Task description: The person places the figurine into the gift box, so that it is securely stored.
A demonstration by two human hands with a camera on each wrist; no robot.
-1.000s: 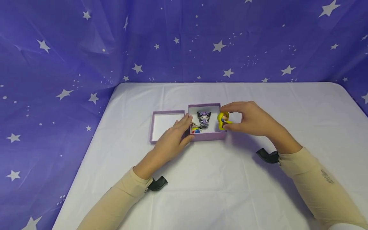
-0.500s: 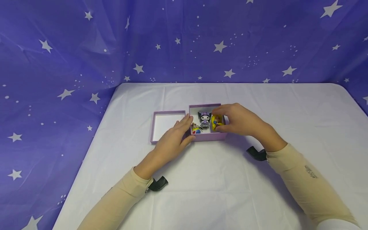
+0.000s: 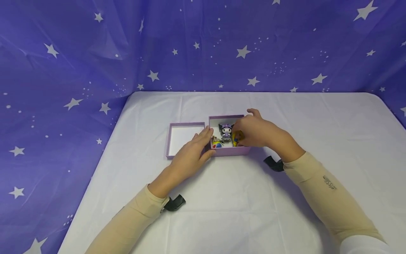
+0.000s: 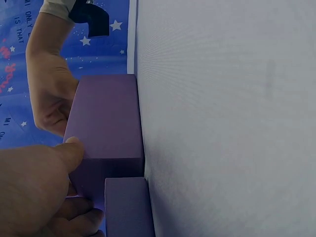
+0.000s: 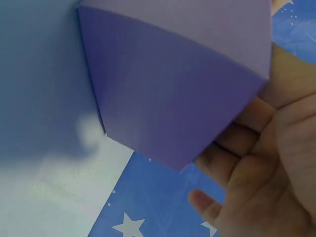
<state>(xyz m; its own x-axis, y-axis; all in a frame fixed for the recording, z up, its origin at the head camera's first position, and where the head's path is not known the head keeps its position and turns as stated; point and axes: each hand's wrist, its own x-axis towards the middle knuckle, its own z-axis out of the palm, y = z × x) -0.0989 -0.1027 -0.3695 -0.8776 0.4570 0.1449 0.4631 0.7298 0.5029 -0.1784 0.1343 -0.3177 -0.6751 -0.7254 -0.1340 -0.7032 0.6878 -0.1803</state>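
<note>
Within the purple box (image 3: 229,151), a yellow figurine (image 3: 236,138) beside a black-eared figurine (image 3: 226,131)

My box (image 3: 229,151): mauve-purple outside, white inside; reads deeper violet in the R wrist cam. Tray (image 3: 180,138) matches, purple rim w/ white floor. Fig in my R hand (image 3: 258,131), i.e. the yellow fig (image 3: 235,138), is mostly yellow w/ a bit of blue. Middle fig (image 3: 226,132): blk, white & purple. Corner fig (image 3: 217,142): yellow w/ red & blue patches. My sleeves (image 3: 136,213) are beige, R one w/ dk lettering (image 3: 329,182); white cuff (image 3: 364,244) further up. Wrist mounts (image 3: 175,203): blk. Cloth (image 3: 234,201): plain white. Backdrop (image 3: 190,28): purple-blue w/ whitish stars & dots, plus dk print (image 4: 19,22) & pinkish-red script (image 4: 6,57) in the L wrist cam.
</note>
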